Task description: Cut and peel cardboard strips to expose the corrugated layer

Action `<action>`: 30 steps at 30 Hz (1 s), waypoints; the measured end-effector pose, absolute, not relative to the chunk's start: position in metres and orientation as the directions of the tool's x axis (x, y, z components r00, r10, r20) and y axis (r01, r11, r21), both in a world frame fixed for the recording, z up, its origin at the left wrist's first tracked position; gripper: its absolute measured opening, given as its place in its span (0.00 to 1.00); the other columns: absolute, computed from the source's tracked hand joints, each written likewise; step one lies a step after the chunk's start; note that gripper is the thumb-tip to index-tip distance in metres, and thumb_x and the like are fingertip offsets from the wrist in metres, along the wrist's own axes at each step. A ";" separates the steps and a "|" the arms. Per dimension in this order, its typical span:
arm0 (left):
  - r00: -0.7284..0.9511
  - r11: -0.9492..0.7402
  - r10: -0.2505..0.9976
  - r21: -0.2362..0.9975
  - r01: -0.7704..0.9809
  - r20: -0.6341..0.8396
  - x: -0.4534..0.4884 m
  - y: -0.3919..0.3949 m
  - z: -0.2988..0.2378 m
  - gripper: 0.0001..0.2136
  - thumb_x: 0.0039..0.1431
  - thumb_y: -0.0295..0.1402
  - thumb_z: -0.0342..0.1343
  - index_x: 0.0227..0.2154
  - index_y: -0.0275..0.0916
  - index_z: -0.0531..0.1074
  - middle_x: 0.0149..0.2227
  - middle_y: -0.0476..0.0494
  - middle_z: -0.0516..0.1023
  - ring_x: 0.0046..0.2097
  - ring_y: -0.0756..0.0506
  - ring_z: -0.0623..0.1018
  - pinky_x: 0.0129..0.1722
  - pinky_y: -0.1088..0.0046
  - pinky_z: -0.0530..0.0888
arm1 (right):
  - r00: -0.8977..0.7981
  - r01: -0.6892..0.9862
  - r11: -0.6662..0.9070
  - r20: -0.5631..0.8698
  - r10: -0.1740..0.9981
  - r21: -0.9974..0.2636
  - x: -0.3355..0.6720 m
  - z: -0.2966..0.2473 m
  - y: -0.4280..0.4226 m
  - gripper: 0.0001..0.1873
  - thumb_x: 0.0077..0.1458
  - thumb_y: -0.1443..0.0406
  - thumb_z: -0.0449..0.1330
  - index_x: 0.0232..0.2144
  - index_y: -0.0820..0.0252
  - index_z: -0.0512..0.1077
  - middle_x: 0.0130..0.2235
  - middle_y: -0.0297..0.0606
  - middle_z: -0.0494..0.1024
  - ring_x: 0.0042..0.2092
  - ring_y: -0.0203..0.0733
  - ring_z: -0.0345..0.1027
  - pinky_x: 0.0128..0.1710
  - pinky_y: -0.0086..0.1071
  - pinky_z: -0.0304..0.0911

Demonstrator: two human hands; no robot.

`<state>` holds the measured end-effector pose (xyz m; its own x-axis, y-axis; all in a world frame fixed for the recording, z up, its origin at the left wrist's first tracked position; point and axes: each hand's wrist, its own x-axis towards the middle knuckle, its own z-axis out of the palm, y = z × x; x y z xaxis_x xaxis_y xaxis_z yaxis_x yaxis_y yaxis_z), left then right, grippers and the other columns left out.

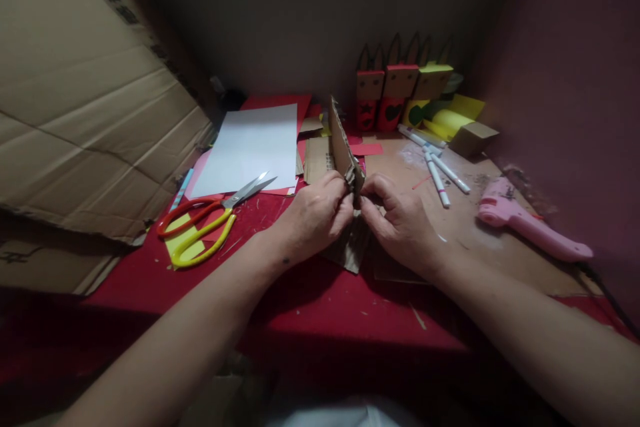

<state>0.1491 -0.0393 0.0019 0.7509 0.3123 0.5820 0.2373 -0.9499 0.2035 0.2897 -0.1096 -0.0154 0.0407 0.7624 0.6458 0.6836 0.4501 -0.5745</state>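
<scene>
Both hands meet at the middle of the red table [150,267] and pinch one piece of brown corrugated cardboard [342,140]. The strip stands on edge and runs away from me toward the wall. My left hand [315,213] grips its near end from the left, fingers curled. My right hand [400,220] grips the same end from the right, thumb and fingers pressed on it. More of the cardboard hangs down below the hands.
Scissors [205,220] with orange and yellow handles lie left of the hands, beside a white sheet [250,147]. A large cardboard sheet [75,100] leans at the left. Markers [437,170], a pink glue gun [525,220] and cardboard figures [395,90] sit at the right and back.
</scene>
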 end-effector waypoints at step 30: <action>0.765 -0.912 0.377 0.352 0.209 0.522 0.150 -0.041 0.001 0.06 0.56 0.23 0.44 0.29 0.35 0.66 0.32 0.42 0.69 0.35 0.48 0.70 0.35 0.71 0.69 | 0.064 0.705 0.421 0.642 0.764 -0.571 0.287 -0.015 -0.108 0.09 0.53 0.73 0.49 0.23 0.58 0.58 0.23 0.30 0.59 0.25 0.33 0.53 0.26 0.29 0.51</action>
<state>0.1504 -0.0408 0.0014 0.7648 0.3770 0.5224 0.2093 -0.9123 0.3519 0.2874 -0.1078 -0.0151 0.0636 0.7639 0.6422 0.7046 0.4214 -0.5709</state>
